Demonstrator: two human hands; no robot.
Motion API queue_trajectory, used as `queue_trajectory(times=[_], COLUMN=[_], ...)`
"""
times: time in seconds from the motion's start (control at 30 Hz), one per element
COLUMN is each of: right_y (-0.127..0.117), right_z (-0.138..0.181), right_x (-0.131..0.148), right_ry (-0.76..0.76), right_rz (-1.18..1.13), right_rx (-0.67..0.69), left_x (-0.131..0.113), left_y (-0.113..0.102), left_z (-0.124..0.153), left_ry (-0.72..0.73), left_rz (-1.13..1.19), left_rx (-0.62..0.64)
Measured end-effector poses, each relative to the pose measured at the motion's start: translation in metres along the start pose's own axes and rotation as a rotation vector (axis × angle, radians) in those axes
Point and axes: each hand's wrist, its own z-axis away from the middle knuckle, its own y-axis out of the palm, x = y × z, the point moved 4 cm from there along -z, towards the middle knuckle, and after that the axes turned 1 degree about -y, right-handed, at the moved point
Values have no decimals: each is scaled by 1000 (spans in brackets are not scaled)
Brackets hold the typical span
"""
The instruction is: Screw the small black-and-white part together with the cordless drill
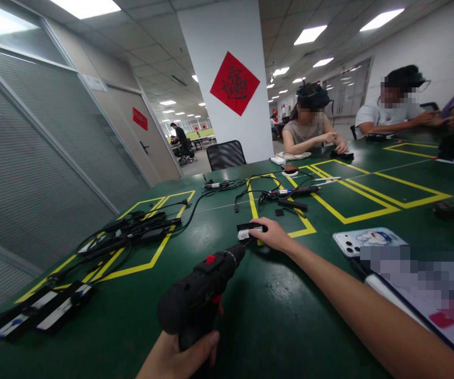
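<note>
My left hand (177,353) is wrapped round the handle of a black cordless drill (201,284) with red switches. The drill points forward and slightly right, its bit close to a small black block with a white label (246,232). Whether the bit touches that block I cannot tell. My right hand (273,235) pinches the block's right end at the table, thumb and fingers closed on it. Beyond it lie a small black square piece (279,212) and a black bar-shaped piece (292,205).
Tangled black cables and adapters (148,231) lie at the left, with labelled black strips (63,310) nearer me. A soldering-iron-like tool (290,192) is further back. At right are a phone (373,238) and a partly blurred flat device (428,295). People sit across the green table (290,284).
</note>
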Motion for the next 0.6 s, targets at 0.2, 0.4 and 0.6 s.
queue_trajectory(times=[0.2, 0.4, 0.6], right_y=[1, 2, 2], right_z=[0, 0, 0], right_x=[-2, -3, -2], right_ry=[-9, -15, -10], right_rz=[2, 1, 7], right_rx=[-7, -4, -7], left_x=[3, -3, -3], left_y=[0, 2, 1], left_z=[0, 4, 2], left_ry=[-31, -58, -28], left_rz=[23, 44, 23], left_rx=[21, -18, 6])
